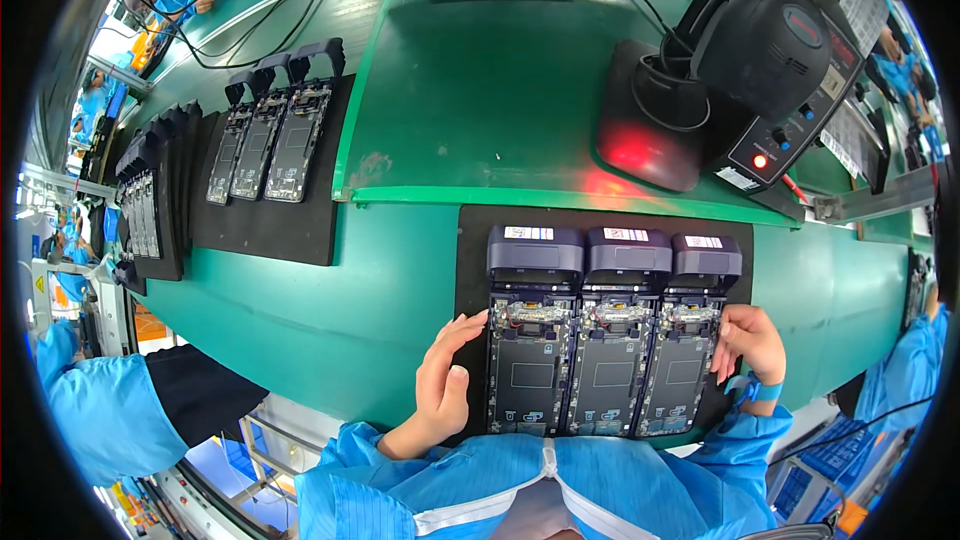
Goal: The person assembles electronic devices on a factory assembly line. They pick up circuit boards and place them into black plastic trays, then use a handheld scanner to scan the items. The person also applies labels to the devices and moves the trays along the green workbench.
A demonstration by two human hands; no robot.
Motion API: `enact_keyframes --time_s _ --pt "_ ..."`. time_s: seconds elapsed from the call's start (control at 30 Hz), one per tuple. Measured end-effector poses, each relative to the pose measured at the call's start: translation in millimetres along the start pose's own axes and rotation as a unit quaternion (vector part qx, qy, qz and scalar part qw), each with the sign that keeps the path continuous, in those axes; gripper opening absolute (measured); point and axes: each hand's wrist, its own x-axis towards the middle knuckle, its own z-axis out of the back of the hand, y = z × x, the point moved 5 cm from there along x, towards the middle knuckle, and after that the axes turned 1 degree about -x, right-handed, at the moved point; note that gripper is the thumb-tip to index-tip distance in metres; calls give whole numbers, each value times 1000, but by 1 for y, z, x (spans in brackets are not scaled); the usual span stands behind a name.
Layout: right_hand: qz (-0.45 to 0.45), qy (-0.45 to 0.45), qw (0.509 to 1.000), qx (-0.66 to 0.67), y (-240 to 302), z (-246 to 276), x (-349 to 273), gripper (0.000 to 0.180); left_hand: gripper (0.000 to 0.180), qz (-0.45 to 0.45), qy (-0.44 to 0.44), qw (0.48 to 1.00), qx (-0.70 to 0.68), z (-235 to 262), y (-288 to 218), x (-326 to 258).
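Note:
Three dark electronic devices lie side by side on a black mat point(470, 250), circuit boards and flat dark panels exposed. Each has a thick dark head piece with a white label at its far end. My left hand point(445, 375), fingers stretched out, is at the left edge of the left device point(530, 370). Between the other two sits the middle device point(610, 370). At the side of the right device point(680, 370), my right hand point(752, 342) has its fingers bent but apart, against or very near that edge. Neither hand holds anything.
Farther left, another black mat point(265, 240) carries three similar devices point(300, 140), beside a row of upright dark mats with more devices point(150, 200). A green strip point(560, 196) crosses the bench. Back right stand a black scanner on a stand point(760, 45) and a control box point(765, 155) with a red light.

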Motion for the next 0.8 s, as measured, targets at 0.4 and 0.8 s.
enact_keyframes --time_s 0.4,0.8 --pt "1 12 1000 21 1 0 -1 26 38 11 -2 999 38 1 -1 1" --pt "5 20 1000 20 1 0 -1 25 38 4 -7 999 36 1 -2 1"
